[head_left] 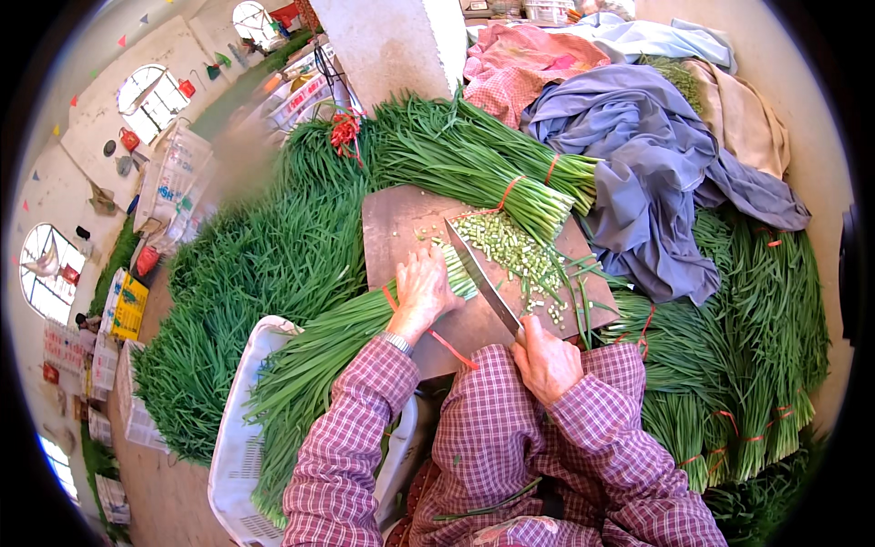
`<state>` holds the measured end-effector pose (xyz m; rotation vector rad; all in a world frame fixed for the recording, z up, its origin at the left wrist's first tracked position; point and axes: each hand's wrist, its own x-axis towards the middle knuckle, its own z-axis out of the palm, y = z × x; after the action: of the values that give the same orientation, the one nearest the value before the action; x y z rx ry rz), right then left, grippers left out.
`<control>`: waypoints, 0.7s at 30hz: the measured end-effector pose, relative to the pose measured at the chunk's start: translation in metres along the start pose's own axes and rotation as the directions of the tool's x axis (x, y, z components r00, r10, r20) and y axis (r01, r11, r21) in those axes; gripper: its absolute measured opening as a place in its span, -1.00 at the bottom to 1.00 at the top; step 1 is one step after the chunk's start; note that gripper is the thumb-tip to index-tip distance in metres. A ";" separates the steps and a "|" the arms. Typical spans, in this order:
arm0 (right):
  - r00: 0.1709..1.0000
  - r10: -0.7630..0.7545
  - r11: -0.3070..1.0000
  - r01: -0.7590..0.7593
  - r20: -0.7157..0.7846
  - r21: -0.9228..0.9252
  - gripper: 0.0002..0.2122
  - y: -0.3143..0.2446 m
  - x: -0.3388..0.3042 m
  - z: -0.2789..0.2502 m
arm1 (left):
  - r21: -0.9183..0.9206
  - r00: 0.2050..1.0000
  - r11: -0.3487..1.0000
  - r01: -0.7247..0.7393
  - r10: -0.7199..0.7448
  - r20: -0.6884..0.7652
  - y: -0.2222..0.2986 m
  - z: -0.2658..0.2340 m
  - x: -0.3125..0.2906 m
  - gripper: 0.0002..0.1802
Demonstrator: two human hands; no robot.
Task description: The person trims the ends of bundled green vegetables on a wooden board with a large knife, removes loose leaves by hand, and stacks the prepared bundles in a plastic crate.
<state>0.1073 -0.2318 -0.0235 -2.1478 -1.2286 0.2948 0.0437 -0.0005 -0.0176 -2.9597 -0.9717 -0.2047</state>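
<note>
My left hand point(421, 290) presses down around the stem end of a bundle of garlic chives point(319, 351), close to its trimmed white ends. My right hand point(547, 360) is closed around the handle of a long knife point(485, 284). Its blade slants up and left across a brown cutting board point(387, 211), just right of the stem ends. Short cut stem pieces point(515, 248) lie scattered past the blade. A red tie point(453, 350) trails from under the bundle toward my knee. The leaves hang down into a white plastic basket point(225, 465).
Tied chive bundles point(456, 159) lie on the board's far edge. A big heap of chives point(264, 246) spreads on the left, with red ties point(344, 130) on top. Grey-purple cloth point(629, 137) covers more bundles point(738, 365) at right. A white pillar point(392, 50) stands behind.
</note>
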 end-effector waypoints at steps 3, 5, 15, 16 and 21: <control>1.000 0.017 1.000 -0.016 0.024 -0.020 -0.78 0.000 0.004 0.007 | 0.001 1.000 1.000 -0.014 0.014 -0.026 0.000 0.001 -0.001 -0.13; 0.999 0.015 0.999 -0.014 0.039 -0.029 -0.78 -0.002 0.009 0.008 | 0.001 0.999 1.000 -0.023 0.023 -0.047 -0.002 0.003 -0.002 -0.15; 0.987 0.093 0.993 -0.082 0.132 -0.088 -0.76 -0.004 0.043 0.008 | 0.017 0.956 0.991 -0.132 0.131 -0.263 -0.009 0.017 -0.006 -0.33; 0.994 -0.012 1.000 0.015 0.105 -0.027 -0.74 -0.004 0.050 0.018 | 0.006 0.953 0.988 -0.153 0.149 -0.265 -0.019 0.012 -0.009 -0.32; 0.999 0.012 0.998 -0.016 -0.053 -0.061 -0.76 0.001 0.104 0.075 | -0.001 0.966 0.993 -0.121 0.118 -0.229 -0.020 0.035 -0.001 -0.26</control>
<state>0.1278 -0.1143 -0.0696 -2.2031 -1.2077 0.2079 0.0350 0.0171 -0.0530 -2.9101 -0.7640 -0.5383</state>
